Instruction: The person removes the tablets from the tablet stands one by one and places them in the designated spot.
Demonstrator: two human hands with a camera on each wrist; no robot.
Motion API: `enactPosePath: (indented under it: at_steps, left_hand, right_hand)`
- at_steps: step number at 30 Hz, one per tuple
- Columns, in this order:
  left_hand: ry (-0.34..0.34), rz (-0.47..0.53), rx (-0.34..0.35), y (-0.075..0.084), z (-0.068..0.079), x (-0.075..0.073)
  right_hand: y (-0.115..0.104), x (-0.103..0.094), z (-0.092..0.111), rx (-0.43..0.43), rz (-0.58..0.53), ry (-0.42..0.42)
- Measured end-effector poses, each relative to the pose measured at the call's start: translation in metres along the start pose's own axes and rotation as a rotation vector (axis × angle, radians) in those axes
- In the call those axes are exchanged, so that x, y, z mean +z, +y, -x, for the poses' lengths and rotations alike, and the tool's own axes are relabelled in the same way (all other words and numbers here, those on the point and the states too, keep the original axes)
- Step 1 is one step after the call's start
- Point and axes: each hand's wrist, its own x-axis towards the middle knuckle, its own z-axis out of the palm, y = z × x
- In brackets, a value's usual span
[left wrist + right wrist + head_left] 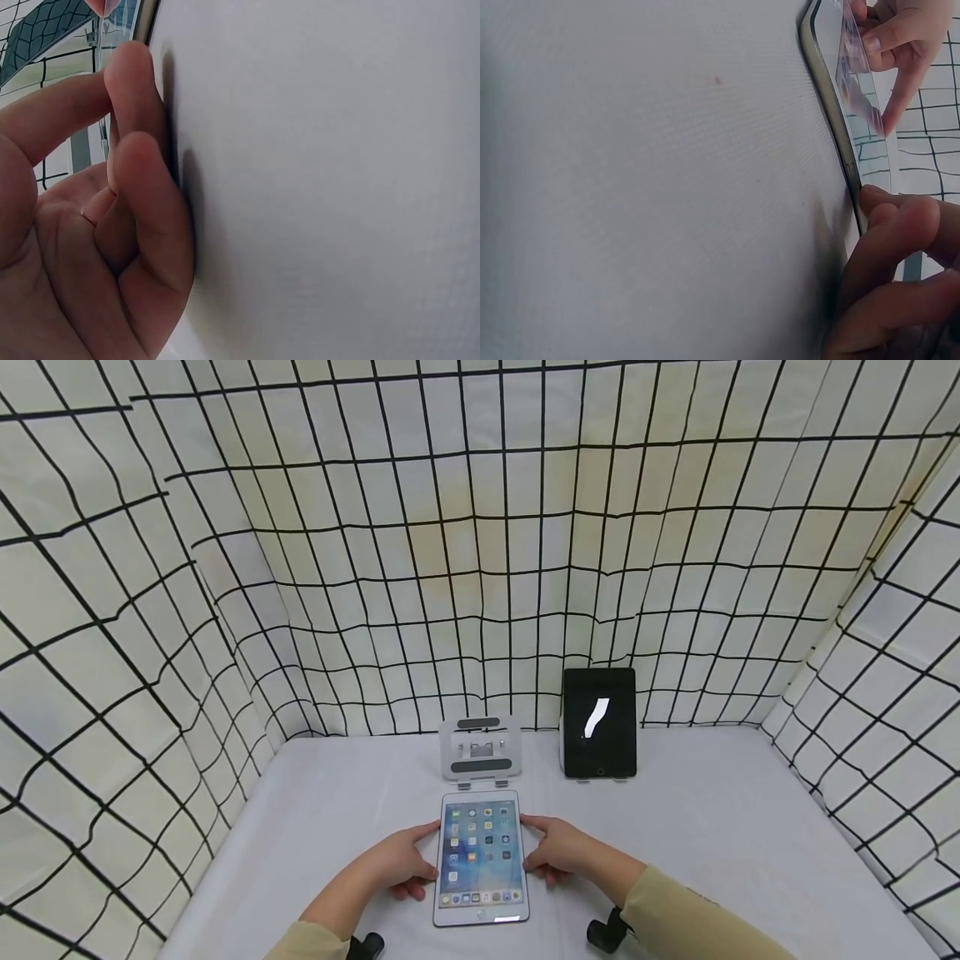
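A white tablet [481, 860] with a lit home screen lies face up on the white table. My left hand [405, 860] grips its left edge, index finger near the upper part and thumb lower down. Across from it, my right hand [558, 847] holds the right edge in the same spread way. In the left wrist view, the other fingers [157, 210] curl down by the table. The right wrist view has my right fingertips against the tablet's rim [832, 112], and its glossy face mirrors the grid.
Just behind the tablet stands a white tablet stand [482, 768] with grey pads. Farther right, a black tablet [600, 722] leans upright on its own stand. White walls with a black grid [480, 568] enclose the table [697, 810] at the back and sides.
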Motion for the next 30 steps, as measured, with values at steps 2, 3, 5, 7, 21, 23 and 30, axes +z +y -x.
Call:
enactPosePath:
  at_steps: [2,3,5,7,21,23,30]
  left_hand:
    - [-0.001,-0.001,0.005,0.000,0.000,-0.001]
    - [0.000,-0.001,0.007,-0.001,0.000,-0.001]
    - [0.000,-0.004,0.009,-0.002,-0.001,-0.001]
    - [-0.003,-0.004,0.013,-0.003,-0.001,-0.001]
    - [-0.003,0.075,0.076,-0.013,0.004,-0.006]
    - [0.006,0.084,0.088,-0.013,0.005,-0.007]
    - [0.106,0.097,0.153,-0.011,0.003,-0.007]
  right_hand:
    - [0.000,0.001,0.000,-0.004,0.001,0.001]
    - [0.000,0.001,0.000,-0.008,0.000,0.001]
    - [0.000,0.002,0.000,-0.012,-0.004,-0.004]
    - [0.000,0.002,0.001,-0.014,-0.005,-0.011]
    - [0.001,-0.005,0.000,-0.050,0.014,-0.039]
    - [0.001,-0.006,0.001,-0.058,0.014,-0.040]
    - [0.005,-0.011,0.006,-0.099,0.014,-0.029]
